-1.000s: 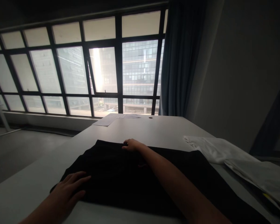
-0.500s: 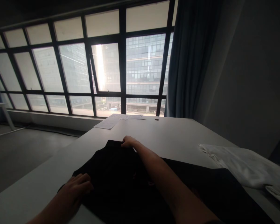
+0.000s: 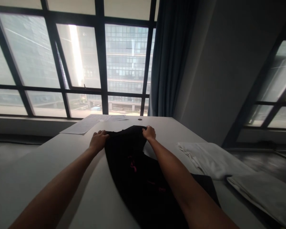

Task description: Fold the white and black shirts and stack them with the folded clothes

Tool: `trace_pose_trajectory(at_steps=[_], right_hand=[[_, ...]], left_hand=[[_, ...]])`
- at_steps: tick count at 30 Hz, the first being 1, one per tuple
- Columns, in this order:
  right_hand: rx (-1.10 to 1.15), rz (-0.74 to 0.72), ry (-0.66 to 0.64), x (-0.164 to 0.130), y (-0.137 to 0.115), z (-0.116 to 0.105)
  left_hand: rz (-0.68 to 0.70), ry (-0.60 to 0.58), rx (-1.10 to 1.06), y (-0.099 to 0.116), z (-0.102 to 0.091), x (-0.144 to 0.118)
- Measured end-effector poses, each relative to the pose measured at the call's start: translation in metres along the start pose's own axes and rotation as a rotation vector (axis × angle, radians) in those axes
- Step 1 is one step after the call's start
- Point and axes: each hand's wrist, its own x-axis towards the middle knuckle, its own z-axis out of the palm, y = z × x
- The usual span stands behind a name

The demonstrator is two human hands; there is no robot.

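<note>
A black garment [image 3: 127, 148] with small pink markings stretches from the far part of the white table [image 3: 97, 181] toward me. Its exact kind cannot be made out. My left hand [image 3: 98, 140] is closed on the far left corner of the cloth. At the far right corner, my right hand [image 3: 149, 133] pinches the same edge, so the edge spans between both hands. The near part of the garment runs under my right forearm, which hides some of it.
Sheets of paper [image 3: 79, 126] lie at the table's far left, near a round cable hole [image 3: 139, 119]. On the right are a folded white cloth [image 3: 212, 159] and another pale folded cloth [image 3: 267, 194]. A blue curtain [image 3: 173, 63] hangs beyond, beside the windows.
My left hand has moved forward from the garment's near left side to its far left corner. My right hand still holds the far edge. The view has turned right.
</note>
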Motion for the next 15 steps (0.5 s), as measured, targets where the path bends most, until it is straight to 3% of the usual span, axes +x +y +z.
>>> trace_pose_trajectory(at_steps=[3, 7, 11, 15], right_hand=[[0.051, 0.03, 0.009, 0.001, 0.031, -0.023], [0.043, 0.044, -0.225, -0.019, 0.075, -0.049], [-0.043, 0.05, -0.585, -0.058, 0.125, -0.073], [-0.091, -0.005, -0.702, -0.1, 0.161, -0.1]], left_hand=[[-0.082, -0.031, -0.03, 0.029, 0.003, 0.036], [-0.142, -0.148, -0.083, 0.052, 0.01, 0.044], [-0.114, -0.195, -0.133, 0.071, 0.004, 0.013], [0.022, -0.087, -0.185, 0.113, -0.028, -0.045]])
